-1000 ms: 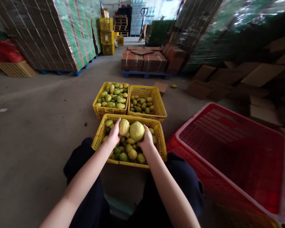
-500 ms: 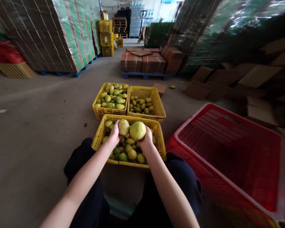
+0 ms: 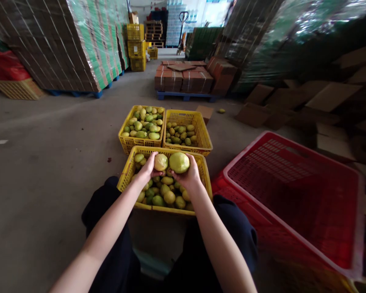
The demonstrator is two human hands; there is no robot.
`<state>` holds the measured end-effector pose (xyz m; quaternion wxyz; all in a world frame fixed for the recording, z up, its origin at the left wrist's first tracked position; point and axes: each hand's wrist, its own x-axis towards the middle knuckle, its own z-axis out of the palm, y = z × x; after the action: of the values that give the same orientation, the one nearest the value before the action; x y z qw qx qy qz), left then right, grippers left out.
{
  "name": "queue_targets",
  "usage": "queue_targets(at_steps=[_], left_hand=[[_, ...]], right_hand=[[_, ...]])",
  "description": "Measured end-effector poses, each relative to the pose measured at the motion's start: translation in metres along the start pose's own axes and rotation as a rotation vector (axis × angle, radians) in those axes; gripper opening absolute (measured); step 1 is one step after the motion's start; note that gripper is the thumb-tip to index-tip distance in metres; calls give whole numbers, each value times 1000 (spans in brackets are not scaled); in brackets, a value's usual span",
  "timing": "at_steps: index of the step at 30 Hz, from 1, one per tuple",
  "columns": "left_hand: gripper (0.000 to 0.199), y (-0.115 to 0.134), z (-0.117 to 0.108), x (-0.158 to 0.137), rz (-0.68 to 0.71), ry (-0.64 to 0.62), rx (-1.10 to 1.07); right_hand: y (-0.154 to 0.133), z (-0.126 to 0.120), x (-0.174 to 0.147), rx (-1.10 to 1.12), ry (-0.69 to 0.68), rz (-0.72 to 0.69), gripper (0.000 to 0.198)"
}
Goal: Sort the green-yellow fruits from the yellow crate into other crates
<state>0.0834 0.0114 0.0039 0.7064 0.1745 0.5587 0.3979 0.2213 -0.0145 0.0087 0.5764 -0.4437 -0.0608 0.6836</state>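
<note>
My left hand (image 3: 149, 167) is closed round a pale yellow-green fruit (image 3: 161, 162), rounded and a little blotchy. A bigger, greener fruit (image 3: 179, 162) rests in my right hand (image 3: 189, 173), with fingers curled beneath it and the thumb along its side. The two fruits are held side by side with a narrow gap between them. Below both hands stands a yellow plastic crate (image 3: 167, 210), holding many similar yellow-green fruits (image 3: 169, 197). My forearms hide part of its contents.
Behind it stand a fuller yellow crate (image 3: 131, 142) and a partly filled one (image 3: 205, 138). A large red crate (image 3: 250, 162) is at my right. Flattened cardboard (image 3: 329, 97) lies farther right. Bundled cartons (image 3: 183, 81) sit on a blue pallet (image 3: 186, 97) ahead.
Both fruits have shifted slightly to the right with my hands. The right-hand fruit has turned, and more of the fingers under it show.
</note>
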Motion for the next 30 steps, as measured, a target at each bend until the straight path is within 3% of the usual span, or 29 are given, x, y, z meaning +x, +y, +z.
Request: queue_targets(at_steps=[3, 7, 9, 11, 13, 15, 18, 21, 26, 30], left_hand=[[34, 1, 0, -1, -34, -41, 14], [37, 0, 0, -3, 3, -102, 42], [35, -1, -1, -4, 173, -115, 87], [35, -1, -4, -5, 438, -95, 165], [41, 0, -9, -5, 721, -55, 250], [50, 3, -14, -4, 932, -40, 297], [61, 5, -22, -4, 1072, -82, 322], [63, 4, -28, -3, 1184, -78, 407], [58, 3, -33, -6, 1476, -9, 625], [55, 3, -32, -11, 1621, -10, 728]], right_hand=[[-6, 3, -6, 73, 20, 109, 25], [-11, 5, -9, 117, 0, 92, 27], [-12, 5, -8, 97, -4, 58, 26], [-11, 4, -6, 23, -27, -27, 22], [-9, 1, -5, -102, -35, -218, 23], [-6, -2, -5, -282, 11, -492, 42], [-4, -8, -5, -603, 101, -913, 66], [-2, -13, -4, -848, 140, -1237, 67], [4, -15, -1, -1021, 147, -1546, 64], [7, -15, -1, -1082, 143, -1680, 62]])
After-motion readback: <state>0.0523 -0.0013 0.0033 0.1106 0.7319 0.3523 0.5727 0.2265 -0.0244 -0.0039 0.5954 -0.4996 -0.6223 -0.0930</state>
